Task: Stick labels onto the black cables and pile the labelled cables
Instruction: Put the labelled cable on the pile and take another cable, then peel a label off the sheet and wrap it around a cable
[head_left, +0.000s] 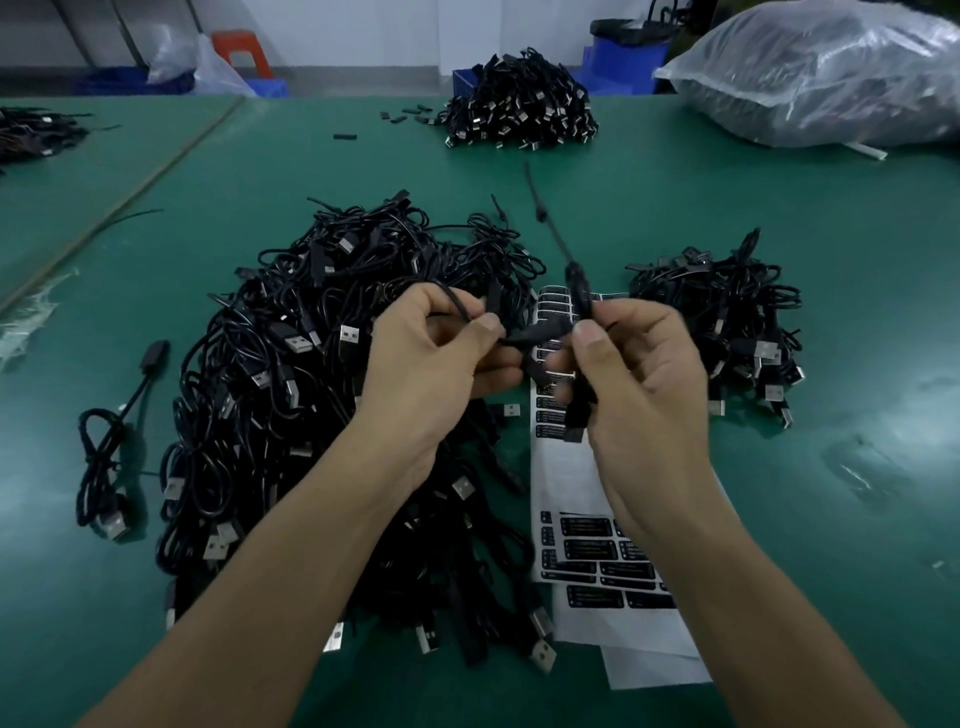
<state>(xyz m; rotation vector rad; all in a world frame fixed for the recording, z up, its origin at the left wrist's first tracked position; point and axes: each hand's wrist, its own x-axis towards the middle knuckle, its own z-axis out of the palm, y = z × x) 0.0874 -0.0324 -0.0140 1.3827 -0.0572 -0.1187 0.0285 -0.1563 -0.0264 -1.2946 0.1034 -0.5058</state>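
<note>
Both hands hold one black cable (540, 335) above the green table. My left hand (441, 348) pinches the cable between thumb and fingers, with its wire looping over the knuckles. My right hand (631, 364) pinches the cable's flat black module, whose thin end sticks up and away. A big heap of black USB cables (291, 364) lies under my left arm. White label sheets (587, 540) with black stickers lie beneath my right hand. A smaller pile of cables (727, 322) sits to the right.
Another cable pile (519, 104) stands at the far middle of the green table (779, 519). A clear plastic bag (831, 73) fills the far right. One loose cable (109, 457) lies at the left. Blue bins and an orange stool stand beyond the table.
</note>
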